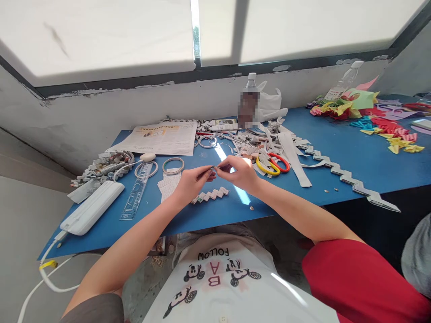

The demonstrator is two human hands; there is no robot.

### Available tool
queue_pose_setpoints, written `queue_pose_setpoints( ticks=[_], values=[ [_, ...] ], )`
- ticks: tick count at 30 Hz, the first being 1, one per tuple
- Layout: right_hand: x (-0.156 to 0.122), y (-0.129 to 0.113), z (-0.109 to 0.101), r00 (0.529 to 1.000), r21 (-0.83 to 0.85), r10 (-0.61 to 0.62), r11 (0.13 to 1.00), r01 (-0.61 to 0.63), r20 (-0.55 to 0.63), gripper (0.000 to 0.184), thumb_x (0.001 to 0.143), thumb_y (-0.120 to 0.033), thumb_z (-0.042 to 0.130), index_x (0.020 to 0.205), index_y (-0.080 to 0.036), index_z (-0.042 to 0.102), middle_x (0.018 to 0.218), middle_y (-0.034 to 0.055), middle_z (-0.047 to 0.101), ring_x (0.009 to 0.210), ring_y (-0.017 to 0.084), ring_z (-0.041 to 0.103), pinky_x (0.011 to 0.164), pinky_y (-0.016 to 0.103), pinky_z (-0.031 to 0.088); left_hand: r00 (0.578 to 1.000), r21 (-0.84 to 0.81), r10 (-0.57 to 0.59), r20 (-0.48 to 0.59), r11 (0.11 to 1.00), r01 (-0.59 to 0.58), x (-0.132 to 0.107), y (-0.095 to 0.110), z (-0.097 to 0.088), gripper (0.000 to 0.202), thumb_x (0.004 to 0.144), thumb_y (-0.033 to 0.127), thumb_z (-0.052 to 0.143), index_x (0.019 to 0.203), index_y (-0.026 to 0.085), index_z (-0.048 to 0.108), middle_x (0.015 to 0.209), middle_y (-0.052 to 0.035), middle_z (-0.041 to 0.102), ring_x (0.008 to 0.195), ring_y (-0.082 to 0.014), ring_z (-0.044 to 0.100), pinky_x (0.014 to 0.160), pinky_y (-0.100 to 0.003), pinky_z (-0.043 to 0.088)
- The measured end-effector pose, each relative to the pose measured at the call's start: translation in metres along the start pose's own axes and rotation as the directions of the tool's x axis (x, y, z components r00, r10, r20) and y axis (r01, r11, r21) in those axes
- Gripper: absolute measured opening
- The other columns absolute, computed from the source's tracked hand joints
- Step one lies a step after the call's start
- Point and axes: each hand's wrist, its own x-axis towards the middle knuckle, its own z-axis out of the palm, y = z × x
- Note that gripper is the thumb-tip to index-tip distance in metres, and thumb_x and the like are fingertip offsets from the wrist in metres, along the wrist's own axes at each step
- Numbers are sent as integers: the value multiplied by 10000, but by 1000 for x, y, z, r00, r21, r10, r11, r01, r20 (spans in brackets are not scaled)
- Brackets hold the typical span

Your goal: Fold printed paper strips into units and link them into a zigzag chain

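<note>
My left hand (195,181) and my right hand (239,172) meet above the blue table, fingertips pinched together on a small folded paper piece (213,167). Most of that piece is hidden by the fingers. Just below them on the table lies a short zigzag chain of folded newspaper (213,194). To the right of my right hand rest scissors with yellow and red handles (273,165). Left of my left hand, cut newspaper sheets (168,185) lie partly under a ring (173,166).
The blue table (188,222) holds a clear stencil ruler (135,195), a white power strip (92,208), a newspaper (156,138), a pile of paper scraps (251,141), a long zigzag paper chain (348,177), a bottle (248,103) and coloured paper pieces (358,103). A person's grey sleeve (417,255) shows at right.
</note>
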Motion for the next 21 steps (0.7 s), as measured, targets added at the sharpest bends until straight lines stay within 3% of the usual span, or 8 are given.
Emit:
queue_pose_setpoints(
  ticks=[8, 15, 18, 21],
  values=[
    [-1, 1, 0, 998, -1, -43, 999, 43, 42, 208, 862, -362, 613, 755, -186, 643, 637, 23, 670, 538, 123, 600, 505, 238, 467, 999, -37, -21, -33, 999, 20, -1, 0, 0, 473, 826, 547, 599, 1047, 143, 708, 948, -89, 748, 843, -242, 729, 827, -377, 614],
    [-1, -1, 5, 991, 156, 0, 987, -22, 135, 292, 813, -468, 669, 750, -187, 619, 702, 36, 670, 566, 126, 580, 544, 255, 495, 997, 42, -33, -71, 998, 36, 2, 2, 1, 312, 828, 431, 609, 962, 192, 760, 869, -38, 762, 823, -234, 711, 766, -341, 608],
    [0, 0, 5, 988, 171, 16, 984, -42, 152, 310, 779, -479, 701, 732, -189, 603, 691, 26, 642, 554, 120, 529, 526, 257, 470, 993, -99, -115, 14, 988, 116, 3, 6, 0, 363, 792, 485, 640, 959, 189, 768, 862, -42, 765, 878, -264, 706, 813, -383, 599],
    [2, 3, 3, 986, 206, -28, 979, -6, 164, 273, 824, -452, 657, 772, -188, 611, 706, 30, 625, 584, 124, 525, 543, 262, 465, 972, -320, -190, 136, 920, 224, 4, 8, -3, 470, 727, 527, 708, 1030, 169, 752, 925, -69, 762, 943, -295, 702, 889, -455, 577]
  ],
)
